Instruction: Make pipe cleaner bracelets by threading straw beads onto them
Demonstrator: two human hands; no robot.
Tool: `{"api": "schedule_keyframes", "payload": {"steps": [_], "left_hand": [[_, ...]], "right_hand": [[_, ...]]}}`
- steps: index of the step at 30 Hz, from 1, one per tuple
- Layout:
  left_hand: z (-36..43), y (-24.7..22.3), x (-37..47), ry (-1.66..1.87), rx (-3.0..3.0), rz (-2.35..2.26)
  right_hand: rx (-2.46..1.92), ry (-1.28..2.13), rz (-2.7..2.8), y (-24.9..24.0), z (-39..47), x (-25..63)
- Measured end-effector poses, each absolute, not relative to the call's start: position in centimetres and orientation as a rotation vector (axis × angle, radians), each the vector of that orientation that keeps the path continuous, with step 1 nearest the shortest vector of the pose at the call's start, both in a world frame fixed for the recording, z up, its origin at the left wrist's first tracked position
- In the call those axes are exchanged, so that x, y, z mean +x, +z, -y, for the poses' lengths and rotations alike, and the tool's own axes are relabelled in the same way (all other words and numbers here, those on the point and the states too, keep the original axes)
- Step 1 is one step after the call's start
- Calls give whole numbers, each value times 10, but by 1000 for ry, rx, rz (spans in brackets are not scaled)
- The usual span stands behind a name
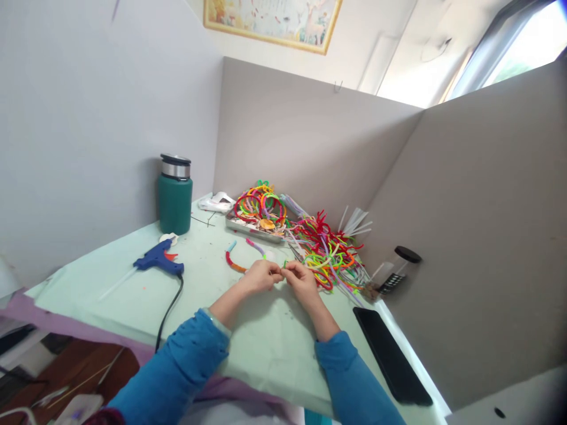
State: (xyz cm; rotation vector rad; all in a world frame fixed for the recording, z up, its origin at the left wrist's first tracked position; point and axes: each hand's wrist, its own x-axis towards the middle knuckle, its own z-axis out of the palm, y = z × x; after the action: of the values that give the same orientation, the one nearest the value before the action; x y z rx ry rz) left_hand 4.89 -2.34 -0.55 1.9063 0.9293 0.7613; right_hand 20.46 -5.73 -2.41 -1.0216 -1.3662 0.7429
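My left hand (261, 276) and my right hand (302, 280) meet over the middle of the table, fingertips pinched together. Between them shows a short bit of green pipe cleaner (285, 264); the rest of it is hidden by the fingers. Just behind my left hand lies a curved band wrapped in red, orange and blue fuzzy wire (229, 257). A purple and pink strip (256, 247) lies near it, and I cannot tell whether the two join. To the right of my fingers spreads a tangled heap of coloured pipe cleaners (328, 251).
A metal tray (254, 234) holds coloured rings and small pieces at the back. On the left are a blue glue gun (158, 258) with a trailing cord and a green flask (175, 203). A black phone-like slab (390, 354) and a clear, black-lidded jar (394, 271) sit right.
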Motion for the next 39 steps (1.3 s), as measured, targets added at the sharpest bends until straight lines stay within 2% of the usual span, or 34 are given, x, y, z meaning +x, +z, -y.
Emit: {"api": "schedule_keyframes", "payload": {"steps": [10,21,26,35,39], "left_hand": [[28,-4,62,895,1442,-930],[32,7,54,995,1053,-791],[30,3,55,995,1172,-822],[24,3,47,854,1967,-1030],[24,-1,52,865,1775,-1027]], "right_hand": [[-951,830,997,-24,53,201],[-969,917,1093,-25,59,193],[-1004,851,1113,-20,60,193],[-1104,664,1373,-27,59,205],[-1076,739,1250,-25,55,206]]}}
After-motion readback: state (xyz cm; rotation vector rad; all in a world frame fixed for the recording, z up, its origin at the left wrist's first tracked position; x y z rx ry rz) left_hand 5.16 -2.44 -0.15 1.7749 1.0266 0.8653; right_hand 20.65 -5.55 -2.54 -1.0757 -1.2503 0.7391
